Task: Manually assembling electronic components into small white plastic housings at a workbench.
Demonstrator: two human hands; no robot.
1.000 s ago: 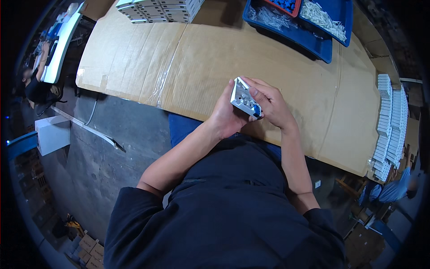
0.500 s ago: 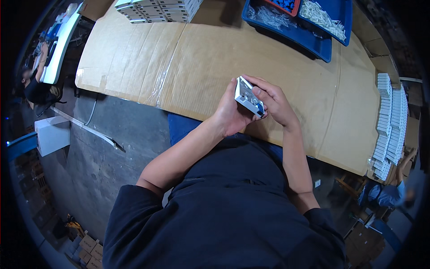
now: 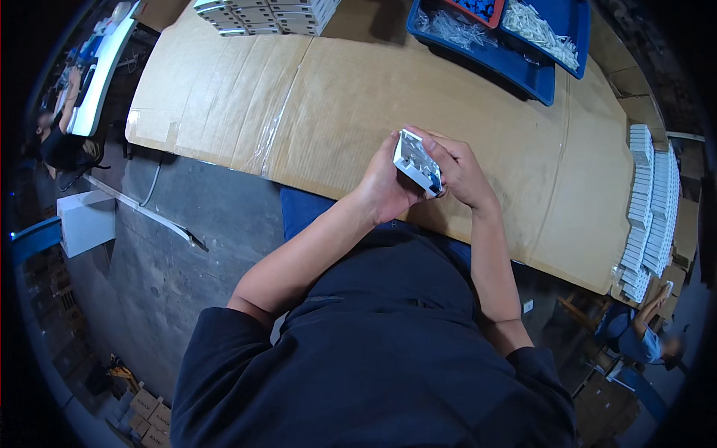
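Observation:
Between my two hands, above the cardboard-covered table, is a small white rectangular plastic housing [image 3: 412, 169]. Its hollow inner side faces up and shows small parts, with something dark blue at the near end. My left hand [image 3: 386, 183] wraps the left side and underside of the housing. From the right, my right hand [image 3: 464, 170] holds the other edge, its thumb lying over the inner side and hiding part of it. Fingers of both hands meet beneath the piece. The details inside are too small to make out.
Stacked white housings [image 3: 265, 16] stand at the table's [image 3: 343, 97] far left; more white stacks [image 3: 641, 216] line the right end. Blue trays [image 3: 508, 75] at the back hold clear and white small parts, and a red tray [image 3: 489, 21] holds blue pieces. Co-workers sit far left and right.
The housing has tilted slightly in my hands, and my right thumb has shifted on it. At right, the co-worker has moved and now holds up something white.

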